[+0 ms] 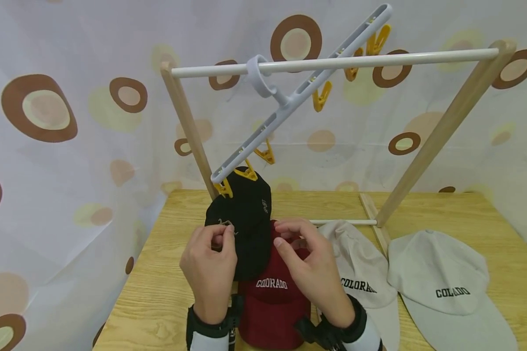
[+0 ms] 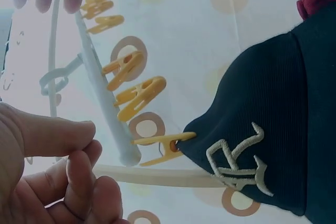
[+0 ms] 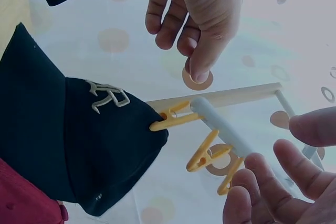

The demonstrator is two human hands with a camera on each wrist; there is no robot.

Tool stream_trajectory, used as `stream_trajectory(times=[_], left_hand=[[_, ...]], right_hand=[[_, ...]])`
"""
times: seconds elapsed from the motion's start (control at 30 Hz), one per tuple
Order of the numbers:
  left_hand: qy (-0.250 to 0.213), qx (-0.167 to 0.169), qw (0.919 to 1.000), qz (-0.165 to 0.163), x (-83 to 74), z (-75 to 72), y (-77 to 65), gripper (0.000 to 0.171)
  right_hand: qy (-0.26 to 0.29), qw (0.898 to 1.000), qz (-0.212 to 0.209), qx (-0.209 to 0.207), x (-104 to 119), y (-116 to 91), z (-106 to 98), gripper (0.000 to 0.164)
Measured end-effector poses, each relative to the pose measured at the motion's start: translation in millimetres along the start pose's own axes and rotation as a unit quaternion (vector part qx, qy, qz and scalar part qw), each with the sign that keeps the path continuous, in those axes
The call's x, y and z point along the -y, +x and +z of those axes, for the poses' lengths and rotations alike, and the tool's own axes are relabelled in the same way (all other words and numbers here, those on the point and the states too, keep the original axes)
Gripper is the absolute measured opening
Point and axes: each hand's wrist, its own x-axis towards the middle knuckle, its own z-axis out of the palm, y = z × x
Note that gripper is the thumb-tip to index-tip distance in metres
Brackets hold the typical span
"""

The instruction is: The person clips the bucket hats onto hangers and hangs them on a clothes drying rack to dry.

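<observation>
Just beyond the left hand, loosely curled on nothing, and the right hand, spread and empty, the black cap is pinched at its crown by a clip, its weight apparently borne by the hanger hooked over the rod above both hands.

On wood-grain table: standing rack, red cap, creased pale cap, rightmost pale cap
</observation>
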Motion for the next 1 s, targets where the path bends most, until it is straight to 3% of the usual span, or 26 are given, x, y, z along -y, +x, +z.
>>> stream_trajectory(times=[0.37,0.67,0.8,1.0], left_hand=[[-0.012,0.031,0.9988,0.035,-5.1,2.8,-1.3,0.006],[-0.023,0.081,0.9937,0.074,-12.2,11.9,-10.6,0.004],[-0.023,0.113,0.9909,0.069,-17.6,17.6,-16.4,0.006],[0.001,0.178,0.9834,0.032,-25.6,22.6,-24.3,0.013]], right_hand=[[-0.011,1.000,-0.006,-0.012,1.4,-7.1,-11.8,0.020],[-0.041,0.999,-0.006,-0.016,4.0,-9.7,-30.5,0.022],[-0.039,0.999,-0.008,-0.016,5.6,-11.5,-38.8,0.022],[-0.040,0.999,0.007,-0.025,8.0,-14.2,-49.4,0.019]])
